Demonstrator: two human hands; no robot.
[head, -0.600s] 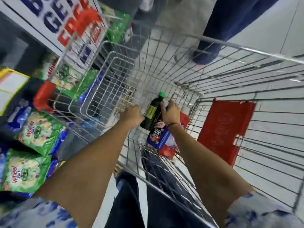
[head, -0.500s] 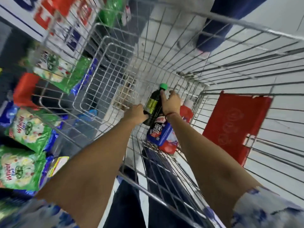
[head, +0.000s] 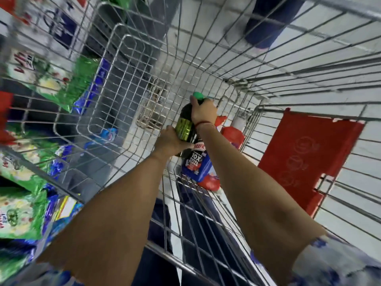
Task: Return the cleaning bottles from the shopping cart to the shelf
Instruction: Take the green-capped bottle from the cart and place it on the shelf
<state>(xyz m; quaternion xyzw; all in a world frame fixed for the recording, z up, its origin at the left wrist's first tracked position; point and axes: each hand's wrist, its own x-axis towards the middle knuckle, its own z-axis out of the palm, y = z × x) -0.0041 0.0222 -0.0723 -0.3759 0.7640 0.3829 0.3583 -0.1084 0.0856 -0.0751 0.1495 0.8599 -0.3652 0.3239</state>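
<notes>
Steel-wire shopping cart (head: 208, 65), seen from above, both bare arms reaching down into its basket.

Dark bottle (head: 186, 122) with a green cap (head: 198, 95) and a yellow-green label: inside the cart near the basket's floor, long axis running from the near side toward the far end, cap pointing away from the person and slightly right. Right hand (head: 203, 112) closed around the neck and shoulder just below the cap. Left hand (head: 172, 141) closed around the lower body, fingers wrapped under the label.

Blue-labelled bottle (head: 196, 164), print reading "10X TOTAL CLEAN": lying in the cart just beside and partly beneath the dark bottle, against the right wall. Red parts (head: 232, 134) show behind it and below it; their shape is unclear.

Red plastic child-seat flap (head: 305, 153): on the cart's right wall.

Green detergent packs (head: 20, 211): on the shelf left of the cart, blurred.

A person's dark-trousered leg (head: 266, 19): beyond the cart's far end.
</notes>
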